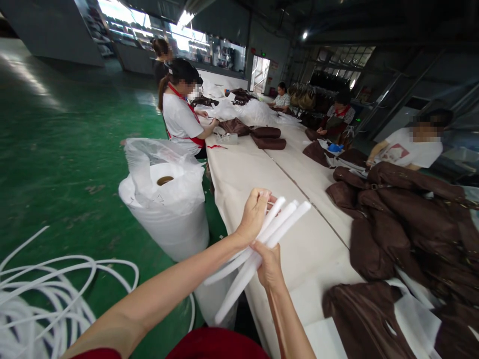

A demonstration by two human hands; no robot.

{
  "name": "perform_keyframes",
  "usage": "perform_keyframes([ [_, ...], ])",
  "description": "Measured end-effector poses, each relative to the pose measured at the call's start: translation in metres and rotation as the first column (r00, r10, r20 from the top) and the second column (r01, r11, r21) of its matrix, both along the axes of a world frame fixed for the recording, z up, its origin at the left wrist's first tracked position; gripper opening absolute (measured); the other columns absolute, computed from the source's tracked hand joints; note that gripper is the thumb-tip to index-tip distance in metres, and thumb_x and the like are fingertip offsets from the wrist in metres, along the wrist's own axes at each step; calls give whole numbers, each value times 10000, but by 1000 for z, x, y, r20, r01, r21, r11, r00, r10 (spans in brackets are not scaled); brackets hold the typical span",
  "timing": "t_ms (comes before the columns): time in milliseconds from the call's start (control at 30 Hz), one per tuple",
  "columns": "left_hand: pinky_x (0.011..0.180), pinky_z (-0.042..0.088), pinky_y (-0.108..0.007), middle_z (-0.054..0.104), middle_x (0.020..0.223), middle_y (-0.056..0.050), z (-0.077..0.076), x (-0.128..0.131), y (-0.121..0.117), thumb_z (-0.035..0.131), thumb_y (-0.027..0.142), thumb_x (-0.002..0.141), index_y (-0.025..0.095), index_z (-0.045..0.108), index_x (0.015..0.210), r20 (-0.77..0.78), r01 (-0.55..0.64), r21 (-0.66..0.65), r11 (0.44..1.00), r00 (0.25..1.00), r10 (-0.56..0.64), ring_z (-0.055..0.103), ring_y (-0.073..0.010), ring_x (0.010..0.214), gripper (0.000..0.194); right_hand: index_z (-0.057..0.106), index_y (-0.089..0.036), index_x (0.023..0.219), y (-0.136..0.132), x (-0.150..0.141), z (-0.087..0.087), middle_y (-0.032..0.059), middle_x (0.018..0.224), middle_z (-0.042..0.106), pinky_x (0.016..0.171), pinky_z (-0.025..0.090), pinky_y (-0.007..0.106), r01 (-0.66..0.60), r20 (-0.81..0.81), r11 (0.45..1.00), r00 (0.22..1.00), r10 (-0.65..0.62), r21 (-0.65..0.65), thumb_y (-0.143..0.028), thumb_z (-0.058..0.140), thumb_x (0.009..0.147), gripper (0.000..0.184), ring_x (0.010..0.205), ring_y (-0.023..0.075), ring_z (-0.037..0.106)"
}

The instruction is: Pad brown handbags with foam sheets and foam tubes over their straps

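Observation:
Several white foam rods (282, 224) lie together in a bundle across both my hands, over the edge of the long table (254, 174). My left hand (255, 212) is closed at the upper side of the bundle, its fingers curled around the rods near their far ends. Lower down, my right hand (269, 264) wraps the same bundle, thumb on top. The rods' far ends point forward and right over the table. Their near ends hang down past the table edge toward me.
A large roll in clear plastic (168, 219) stands beside the table. Loose white foam cord (67, 279) coils on the green floor. Brown bags (404, 219) pile along the right side, with more brown bags (267, 137) farther up. Several people (183, 109) work around the table.

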State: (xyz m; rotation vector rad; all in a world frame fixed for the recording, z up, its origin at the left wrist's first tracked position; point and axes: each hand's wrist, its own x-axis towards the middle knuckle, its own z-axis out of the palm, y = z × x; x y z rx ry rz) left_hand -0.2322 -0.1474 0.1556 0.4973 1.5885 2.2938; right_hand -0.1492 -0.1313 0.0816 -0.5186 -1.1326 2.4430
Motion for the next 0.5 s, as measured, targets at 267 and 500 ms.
perform_keyframes([
  [267,747,507,-284,689,1082,-121,-37,-17,-36,631,622,814,174,686,1004,196,498,-165,851,862,-467,649,-228,949,490,663,-191,873,48,-1,7,-8,775,704,869,560,401,116,-36,987,992,-120,-108,-209,800,569,334,743,186,677],
  [500,634,501,-246,662,778,-48,-76,5,-106,739,523,760,157,715,892,372,761,-237,604,646,-667,610,-165,686,389,655,-196,913,104,5,1,10,877,700,972,519,467,110,-31,972,992,-119,-208,-226,770,612,324,868,188,675],
])
